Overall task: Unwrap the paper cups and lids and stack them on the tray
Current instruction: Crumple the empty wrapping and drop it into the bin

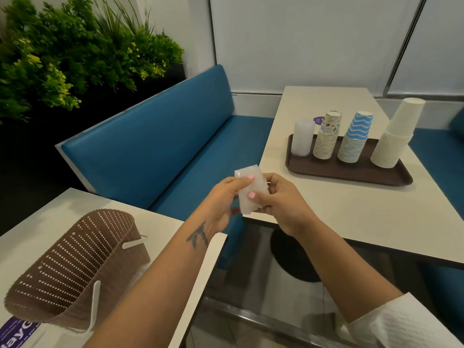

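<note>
Head view: a wrapped stack of translucent lids (251, 189) is held up between two tables, in front of a blue bench (160, 136). It is gripped from the left by the left hand (223, 204), whose fingers are curled round it with one fingertip laid over its upper end, and from the right by the right hand (281, 204), whose thumb is pressed on its near face while the other fingers are curled behind it. Whether the wrapper is already torn cannot be told. On the far table (351, 209), to the right, a brown tray (351, 172) is set, and four stacks are stood on it in a row: an upright stack of clear lids (302, 140) at the left end, just beside it a stack of patterned cups (327, 136) placed upside down, next a stack of blue zigzag cups (355, 138), also upside down, and at the right end a taller, slightly leaning stack of white cups (395, 134). A purple round sticker (318, 120) is seen on the table behind the tray. On the near table (45, 222), at the lower left, a brown perforated basket (75, 267) with white handles is laid on its side, and a purple label (17, 332) is partly seen beside it. Green plants (75, 51) are ranged behind the bench.
</note>
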Demonstrator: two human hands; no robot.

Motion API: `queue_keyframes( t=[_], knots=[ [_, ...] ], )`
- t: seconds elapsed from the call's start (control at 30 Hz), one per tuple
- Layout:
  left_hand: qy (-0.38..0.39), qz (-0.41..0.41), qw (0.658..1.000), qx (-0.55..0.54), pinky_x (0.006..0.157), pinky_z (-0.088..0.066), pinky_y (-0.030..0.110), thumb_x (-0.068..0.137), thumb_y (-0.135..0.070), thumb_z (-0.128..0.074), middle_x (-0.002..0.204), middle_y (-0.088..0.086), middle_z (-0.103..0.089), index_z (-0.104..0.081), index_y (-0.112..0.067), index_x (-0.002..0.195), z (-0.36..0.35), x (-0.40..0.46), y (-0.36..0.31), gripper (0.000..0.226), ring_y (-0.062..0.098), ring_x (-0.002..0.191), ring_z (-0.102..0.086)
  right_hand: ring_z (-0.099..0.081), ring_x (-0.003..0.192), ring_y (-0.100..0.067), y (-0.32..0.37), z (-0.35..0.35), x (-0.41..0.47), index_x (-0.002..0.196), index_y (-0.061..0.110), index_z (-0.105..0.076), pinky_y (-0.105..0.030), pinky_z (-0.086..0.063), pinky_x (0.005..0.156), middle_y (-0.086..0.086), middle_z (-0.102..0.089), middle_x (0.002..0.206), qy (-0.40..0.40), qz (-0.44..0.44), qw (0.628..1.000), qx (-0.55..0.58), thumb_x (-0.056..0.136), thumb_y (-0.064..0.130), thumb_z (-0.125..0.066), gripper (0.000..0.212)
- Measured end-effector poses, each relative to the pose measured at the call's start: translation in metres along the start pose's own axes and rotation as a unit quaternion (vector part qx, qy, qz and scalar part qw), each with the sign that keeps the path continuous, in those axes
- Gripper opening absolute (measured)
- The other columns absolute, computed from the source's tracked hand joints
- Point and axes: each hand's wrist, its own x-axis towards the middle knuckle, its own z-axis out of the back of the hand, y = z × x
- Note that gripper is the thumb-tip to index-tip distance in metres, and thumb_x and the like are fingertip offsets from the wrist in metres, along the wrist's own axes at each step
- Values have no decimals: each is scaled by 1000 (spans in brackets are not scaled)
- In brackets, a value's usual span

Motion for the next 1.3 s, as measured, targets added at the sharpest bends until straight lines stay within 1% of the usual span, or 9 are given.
queue_keyframes(
  t=[0.17, 0.3, 0.4, 0.57, 0.7, 0.83, 0.93, 1.13, 1.3],
  knots=[
    [31, -4, 995, 95, 81, -57, 32, 90, -29, -64, 108, 3, -67, -60, -17, 111, 10, 9, -6, 24, 17, 95, -65, -63, 93, -29, 7, 13, 2, 105, 15, -55, -31, -56, 67, -14, -63, 106, 13, -19, 995, -99, 79, 0, -71, 34],
    [-14, -42, 998, 47, 75, -59, 26, 86, -19, -69, 95, 3, -69, -65, -12, 96, 2, 18, 1, 13, 17, 88, -66, -62, 95, -28, 4, 23, 4, 104, 12, -53, -34, -57, 73, -13, -59, 109, -37, -58, 998, 9, 86, 11, -67, 24],
    [-44, -53, 997, 23, 70, -59, 23, 85, -17, -70, 95, 6, -69, -64, -7, 99, -17, 21, 12, 17, 16, 84, -67, -63, 100, -29, -4, 26, 3, 116, 5, -56, -33, -58, 70, -15, -61, 116, -66, -83, 992, 72, 87, 25, -67, 37],
    [-12, -19, 999, 28, 58, -53, 17, 91, -29, -62, 82, 0, -69, -62, -10, 94, -53, 24, 20, 20, 8, 66, -65, -65, 70, -20, -2, 55, -8, 88, 6, -60, -19, -53, 50, -11, -66, 88, -167, -48, 984, 35, 88, 12, -66, 8],
    [-33, -42, 998, 38, 57, -52, 16, 91, -23, -64, 77, 2, -66, -64, -10, 84, -97, 26, 40, 15, 6, 61, -63, -65, 68, -23, -3, 102, -29, 86, 3, -59, -21, -53, 50, -14, -65, 88, -168, -43, 985, -5, 87, 11, -67, 11],
    [-39, -34, 998, 34, 55, -52, 20, 91, -22, -64, 71, 1, -66, -63, -10, 79, -154, 26, 81, 17, 6, 57, -62, -68, 83, -25, -19, 167, -60, 100, 8, -58, -31, -59, 61, -10, -65, 99, -141, -73, 986, -59, 92, 21, -63, 16],
    [-49, -13, 997, 58, 48, -47, 15, 92, -22, -63, 67, 0, -65, -64, -11, 78, -197, 24, 123, 18, 1, 51, -60, -65, 84, -23, -36, 224, -88, 108, 10, -48, -34, -59, 64, -11, -61, 100, -137, -100, 980, -107, 91, 10, -63, 23],
    [-31, 73, 996, 45, 60, -49, 25, 91, -31, -65, 84, 3, -69, -67, -16, 89, -276, 36, 221, 15, 15, 75, -62, -60, 68, -22, -81, 327, -129, 76, 14, -57, -33, -52, 56, -8, -62, 75, -119, -81, 981, -132, 79, -9, -68, 25],
    [-37, 86, 994, 56, 53, -46, 16, 92, -27, -64, 95, 4, -69, -65, -16, 101, -317, 54, 294, 15, 13, 78, -64, -69, 88, -21, -138, 378, -149, 104, 28, -72, -31, -59, 72, -4, -71, 100, -92, -92, 982, -134, 83, -4, -65, 39]
  ],
)
